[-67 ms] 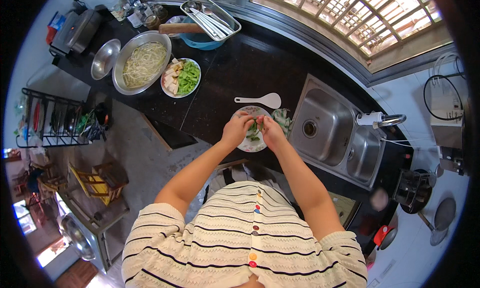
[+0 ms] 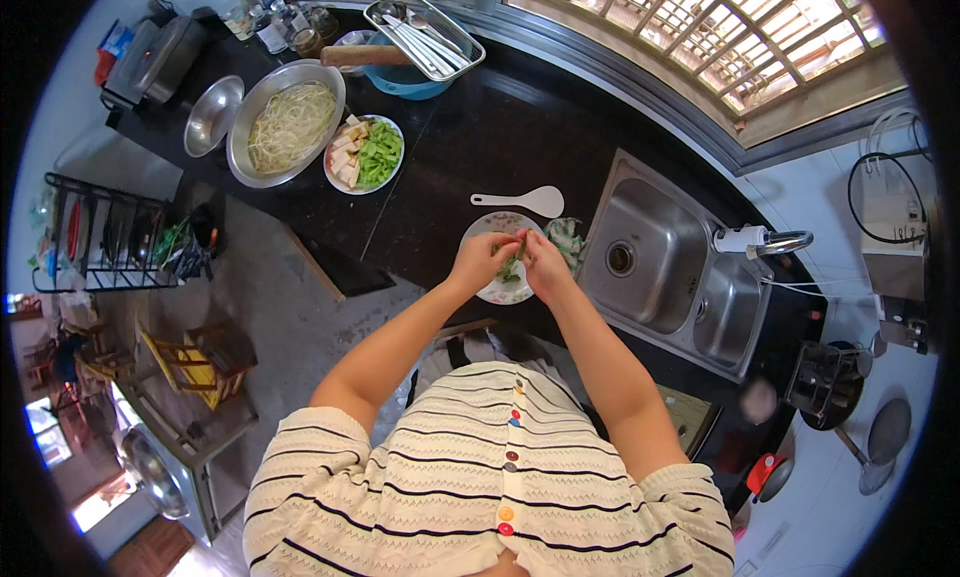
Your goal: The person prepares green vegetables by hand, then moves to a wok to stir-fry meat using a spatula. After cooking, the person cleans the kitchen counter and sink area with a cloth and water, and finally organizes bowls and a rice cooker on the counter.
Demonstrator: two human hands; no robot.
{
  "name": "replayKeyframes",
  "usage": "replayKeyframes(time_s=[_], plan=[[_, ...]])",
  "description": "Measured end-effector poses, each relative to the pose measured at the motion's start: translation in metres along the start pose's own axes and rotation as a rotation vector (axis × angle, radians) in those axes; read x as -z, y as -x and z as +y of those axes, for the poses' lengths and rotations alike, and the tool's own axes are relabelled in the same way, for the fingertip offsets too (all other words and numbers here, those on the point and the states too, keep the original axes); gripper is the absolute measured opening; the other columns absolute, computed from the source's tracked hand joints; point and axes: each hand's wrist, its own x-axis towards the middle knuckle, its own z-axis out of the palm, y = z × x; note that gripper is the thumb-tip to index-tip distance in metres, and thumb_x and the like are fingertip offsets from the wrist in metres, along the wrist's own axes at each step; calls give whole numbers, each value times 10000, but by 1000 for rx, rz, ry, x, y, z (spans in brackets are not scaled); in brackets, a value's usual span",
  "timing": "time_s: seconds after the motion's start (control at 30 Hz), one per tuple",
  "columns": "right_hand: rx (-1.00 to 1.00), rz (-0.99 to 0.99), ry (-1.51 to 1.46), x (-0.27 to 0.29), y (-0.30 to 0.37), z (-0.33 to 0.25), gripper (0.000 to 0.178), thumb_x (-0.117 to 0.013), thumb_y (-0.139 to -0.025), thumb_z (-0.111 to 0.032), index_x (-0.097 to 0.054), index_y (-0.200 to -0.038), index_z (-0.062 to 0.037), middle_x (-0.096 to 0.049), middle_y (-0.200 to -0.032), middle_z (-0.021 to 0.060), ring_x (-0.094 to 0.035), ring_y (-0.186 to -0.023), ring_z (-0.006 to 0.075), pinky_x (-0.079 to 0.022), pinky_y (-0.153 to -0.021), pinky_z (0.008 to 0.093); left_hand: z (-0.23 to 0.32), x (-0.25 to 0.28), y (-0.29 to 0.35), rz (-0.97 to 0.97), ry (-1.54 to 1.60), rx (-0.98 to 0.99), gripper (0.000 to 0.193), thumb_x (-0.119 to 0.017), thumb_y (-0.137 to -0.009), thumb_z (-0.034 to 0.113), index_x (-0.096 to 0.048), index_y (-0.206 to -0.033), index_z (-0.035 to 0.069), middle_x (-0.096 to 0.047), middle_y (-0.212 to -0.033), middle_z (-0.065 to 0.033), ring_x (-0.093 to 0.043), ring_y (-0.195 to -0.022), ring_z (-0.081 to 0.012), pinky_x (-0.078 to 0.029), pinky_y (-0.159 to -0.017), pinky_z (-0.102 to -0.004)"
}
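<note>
Above a white plate with a floral rim [image 2: 508,296], my left hand [image 2: 484,261] and my right hand [image 2: 545,265] meet, fingertips pinched together. Between them is a small green vegetable piece [image 2: 521,249], mostly hidden by the fingers; its exact kind cannot be made out. Cut green pieces [image 2: 510,271] lie on the plate beneath. Just beyond the plate lies a white rice paddle [image 2: 520,201], its handle toward the left. A crumpled green-and-white cloth [image 2: 565,243] sits at the plate's right, close to my right hand.
A double steel sink [image 2: 650,247] with a faucet [image 2: 780,242] is at right. Farther left stand a plate of chopped greens and pale chunks [image 2: 363,155], a metal basin of bean sprouts [image 2: 292,127], a metal bowl [image 2: 213,117], and a utensil tray [image 2: 425,37] over a blue basin [image 2: 405,82].
My left hand's fingers have shifted slightly right and closed in against my right fingertips. Less of the green piece shows between them.
</note>
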Motion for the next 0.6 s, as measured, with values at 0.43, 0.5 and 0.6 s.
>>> replayKeyframes(time_s=[0.43, 0.5, 0.6], plan=[[720, -240, 1562, -12, 18, -43, 91, -624, -835, -92, -633, -900, -29, -589, -875, 144, -610, -758, 324, -487, -652, 406, 6, 8, 1, -93, -395, -195, 153, -629, -832, 135, -701, -939, 52, -641, -839, -187, -615, -794, -381, -488, -703, -448], [722, -264, 1759, -12, 18, -39, 77, -610, -828, -79, -612, -887, -29, -575, -868, 160, -612, -792, 347, -486, -675, 444, 5, 7, 1, -102, -421, -183, 140, -625, -819, 122, -698, -917, 54, -635, -841, -181, -609, -796, -387, -486, -709, -461], [668, -166, 1830, -18, 19, -29, 96, -591, -818, -57, -617, -905, -26, -575, -841, 171, -614, -814, 357, -485, -680, 463, 7, 6, 4, -30, -417, -176, 118, -624, -812, 115, -691, -890, 55, -632, -844, -177, -609, -788, -385, -486, -696, -462]])
